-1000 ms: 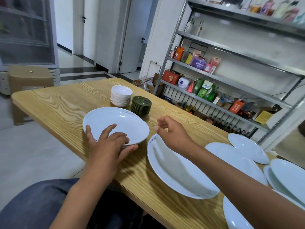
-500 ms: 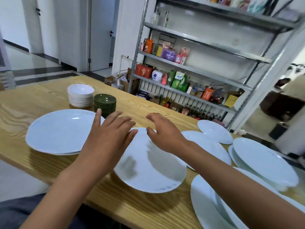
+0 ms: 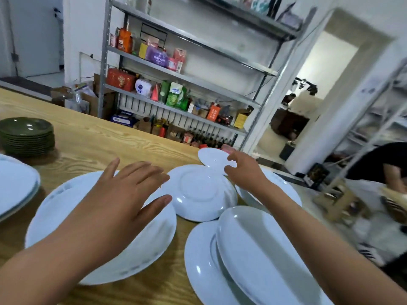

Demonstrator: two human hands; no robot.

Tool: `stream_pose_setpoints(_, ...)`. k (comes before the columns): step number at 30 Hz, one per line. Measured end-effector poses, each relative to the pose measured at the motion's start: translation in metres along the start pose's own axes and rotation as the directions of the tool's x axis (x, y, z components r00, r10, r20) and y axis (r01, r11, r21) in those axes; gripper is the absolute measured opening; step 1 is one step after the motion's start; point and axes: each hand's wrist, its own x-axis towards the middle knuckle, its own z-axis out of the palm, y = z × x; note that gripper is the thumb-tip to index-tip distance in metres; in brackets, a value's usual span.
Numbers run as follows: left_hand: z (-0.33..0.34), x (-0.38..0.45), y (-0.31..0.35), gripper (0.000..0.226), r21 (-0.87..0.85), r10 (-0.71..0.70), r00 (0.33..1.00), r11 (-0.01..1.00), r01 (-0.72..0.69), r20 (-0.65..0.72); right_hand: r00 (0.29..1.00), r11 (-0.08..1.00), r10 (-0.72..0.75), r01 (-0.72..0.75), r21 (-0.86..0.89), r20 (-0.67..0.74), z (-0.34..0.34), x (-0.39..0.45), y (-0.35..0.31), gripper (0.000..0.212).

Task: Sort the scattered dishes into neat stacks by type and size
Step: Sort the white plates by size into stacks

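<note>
Several white plates lie scattered on the wooden table [image 3: 92, 139]. My left hand [image 3: 123, 194] hovers with fingers spread over a large white plate [image 3: 55, 208]. An upturned white plate [image 3: 198, 192] lies in the middle. My right hand [image 3: 244, 170] reaches to a small white plate [image 3: 211, 158] at the table's far edge, fingertips touching its rim. A deep white dish [image 3: 259, 249] rests on a large plate [image 3: 200, 260] at the front right. Another plate [image 3: 286, 190] lies under my right forearm.
A stack of dark green saucers [image 3: 27, 135] stands at the far left, with stacked white plates [image 3: 15, 190] at the left edge. A metal shelf rack [image 3: 176, 84] full of goods stands behind the table. A person [image 3: 378, 172] sits at the right.
The view has swung right. My right hand moved from the large plate to the small far plate. My left hand shifted right, away from the stacked plates.
</note>
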Motion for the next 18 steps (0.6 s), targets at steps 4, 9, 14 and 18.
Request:
stream_pose_setpoints(4,0.008,-0.004,0.010,0.052,-0.037,0.056,0.997,0.998,-0.058,-0.048,0.986,0.973,0.149,-0.132,-0.191,0.077,-0.008,-0.013,0.032,0.012)
stream_pose_setpoints(9,0.020,-0.012,0.013,0.055,-0.071,0.090,0.995,0.993,-0.092,-0.037,0.950,0.931,0.286,-0.243,-0.272,0.128,0.008,-0.021,0.053,0.027)
stream_pose_setpoints(14,0.020,-0.019,0.012,0.051,-0.060,0.073,0.996,0.995,-0.076,-0.055,0.911,0.872,0.380,-0.295,-0.390,0.162,0.020,-0.021,0.067,0.031)
stream_pose_setpoints(18,0.018,-0.023,0.013,0.050,-0.034,0.070,0.995,0.997,-0.073,-0.072,0.915,0.816,0.377,-0.255,-0.519,0.142,0.025,-0.013,0.075,0.031)
